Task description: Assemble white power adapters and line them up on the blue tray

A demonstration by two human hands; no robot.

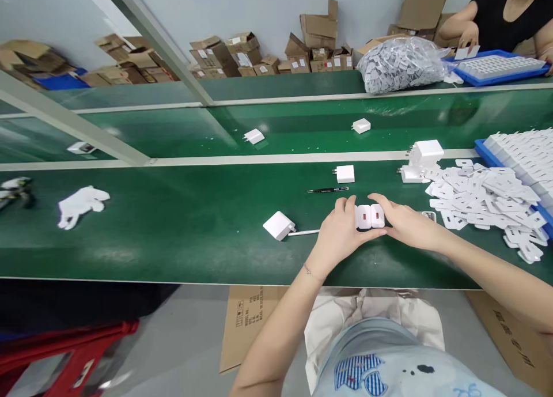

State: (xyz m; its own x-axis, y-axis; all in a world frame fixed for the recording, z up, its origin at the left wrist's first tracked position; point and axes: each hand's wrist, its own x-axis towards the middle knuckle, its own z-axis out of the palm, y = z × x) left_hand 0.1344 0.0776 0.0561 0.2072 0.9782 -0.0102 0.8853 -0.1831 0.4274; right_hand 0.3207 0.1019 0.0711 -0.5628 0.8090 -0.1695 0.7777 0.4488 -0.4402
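Observation:
Two white USB charger plugs (364, 216) stand side by side between my hands, their red-marked ports facing me. My left hand (341, 227) is closed around the left one, thumb along its lower edge. From the other side, my right hand (404, 221) grips the right one. Left of my hands lies another white charger (279, 226), with a thin white stick (305, 233) by its prongs. Black tweezers (328, 189) rest just beyond my fingers, below a further charger (344, 174). Past my right hand is a heap of flat white plastic pieces (484, 195).
Stacked chargers (425, 153) stand near the heap, beside a blue tray (536, 198) of white parts. Single chargers (361, 125) lie on the green belt (302, 137). A white glove (82, 205) lies left. Across, a person (505, 16) works behind a bag of parts (401, 64).

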